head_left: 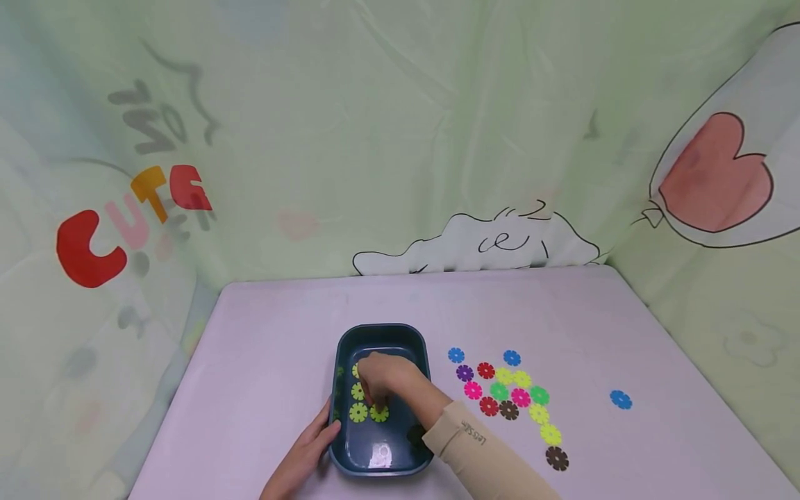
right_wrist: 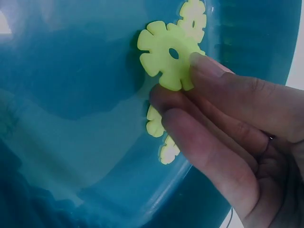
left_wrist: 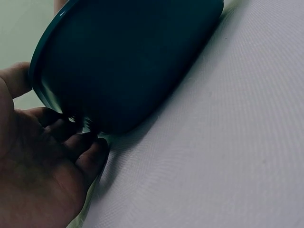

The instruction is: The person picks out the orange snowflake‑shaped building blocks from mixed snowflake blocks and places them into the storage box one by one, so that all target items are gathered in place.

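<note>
- Your right grip has finger and thumb clamped on the edge of a yellow disc, which is within the tray.
- Your left grip is clamped on the tray's near left side, thumb at the rim, fingers against the outer wall.
- Other yellow discs lie in the tray's left part; your right grip partly hides their layout in the head view.
- To the tray's right, on the worktop, lie loose discs of mixed colours, yellow among them; one blue disc is well apart.
- Step in hand, as judged: setting the disc down in the tray. Level it, bring it flat to the tray floor, then part finger and thumb gently.
- Risk: the discs look thin and light; a brushing knuckle could shift their neighbours. Lift straight up.
- Brace the tray firmly; a tug could slide the discs.
</note>
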{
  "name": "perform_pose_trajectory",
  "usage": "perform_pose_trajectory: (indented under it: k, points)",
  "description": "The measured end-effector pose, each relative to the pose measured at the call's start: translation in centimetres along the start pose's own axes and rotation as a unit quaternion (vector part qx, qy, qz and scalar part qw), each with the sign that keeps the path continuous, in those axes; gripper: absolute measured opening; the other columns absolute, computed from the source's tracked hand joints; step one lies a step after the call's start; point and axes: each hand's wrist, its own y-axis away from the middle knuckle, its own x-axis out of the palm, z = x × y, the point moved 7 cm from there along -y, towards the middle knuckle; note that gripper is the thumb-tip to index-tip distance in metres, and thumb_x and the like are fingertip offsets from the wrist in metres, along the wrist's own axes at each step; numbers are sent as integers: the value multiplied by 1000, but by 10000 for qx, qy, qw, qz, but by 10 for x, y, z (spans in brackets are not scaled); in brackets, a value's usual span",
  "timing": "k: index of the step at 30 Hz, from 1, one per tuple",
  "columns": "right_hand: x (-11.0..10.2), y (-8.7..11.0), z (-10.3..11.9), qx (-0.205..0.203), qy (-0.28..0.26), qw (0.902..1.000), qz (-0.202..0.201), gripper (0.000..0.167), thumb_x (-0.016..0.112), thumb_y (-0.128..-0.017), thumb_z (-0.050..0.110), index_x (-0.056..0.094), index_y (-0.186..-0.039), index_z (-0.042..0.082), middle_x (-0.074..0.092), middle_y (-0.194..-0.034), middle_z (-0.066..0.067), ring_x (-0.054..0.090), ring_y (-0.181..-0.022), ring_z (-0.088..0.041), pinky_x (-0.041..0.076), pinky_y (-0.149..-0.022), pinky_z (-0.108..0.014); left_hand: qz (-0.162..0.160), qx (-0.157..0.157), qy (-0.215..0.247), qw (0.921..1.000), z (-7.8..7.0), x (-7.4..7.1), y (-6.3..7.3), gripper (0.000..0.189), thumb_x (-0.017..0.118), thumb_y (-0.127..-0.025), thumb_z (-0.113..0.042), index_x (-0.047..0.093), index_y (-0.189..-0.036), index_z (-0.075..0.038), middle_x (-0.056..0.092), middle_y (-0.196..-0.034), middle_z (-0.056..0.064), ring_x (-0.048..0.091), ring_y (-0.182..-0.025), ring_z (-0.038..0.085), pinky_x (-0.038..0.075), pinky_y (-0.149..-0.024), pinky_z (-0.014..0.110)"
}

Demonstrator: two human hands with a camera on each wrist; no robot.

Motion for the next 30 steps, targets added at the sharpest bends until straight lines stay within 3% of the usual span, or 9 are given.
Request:
perform_pose_trajectory:
  k: [6, 14, 22, 30]
  points:
    - [-1, 0, 0, 15, 129, 9999, -39, 12, 83, -75, 6, 74, -73, 14, 63, -68, 3, 62, -58, -9, 57, -58, -19, -59, 39, -17, 10000, -1, 0, 0, 74, 44, -99, -53, 16, -157, -15, 8, -164, 16, 5, -149, 44, 18, -117, 61]
    - [-6, 0, -2, 89, -11, 9999, -123, 8, 79, -80, 6, 76, -86, 10, 62, -70, 1, 61, -60, -11, 56, -56, -19, 46, 83, 58, 9999, -1, 1, 0, 75, 45, -99, -52, 15, -157, -15, 6, -164, 15, 3, -149, 44, 16, -118, 60]
    - [6, 4, -2, -84, -340, 9933, 1100, 10, 77, -80, 4, 77, -79, 13, 65, -76, 2, 67, -67, -14, 60, -67, -25, 24, 230, 72, 9997, -4, 0, 1, 71, 45, -101, -46, 16, -157, -15, 7, -164, 16, 3, -150, 43, 16, -118, 60]
    - [0, 4, -5, 54, -477, 9966, 663, 10, 78, -79, 3, 78, -83, 13, 65, -76, 2, 66, -66, -14, 60, -66, -25, 15, 89, 2, 10000, 1, 0, 0, 75, 46, -99, -52, 16, -157, -15, 8, -164, 15, 4, -150, 43, 16, -119, 60]
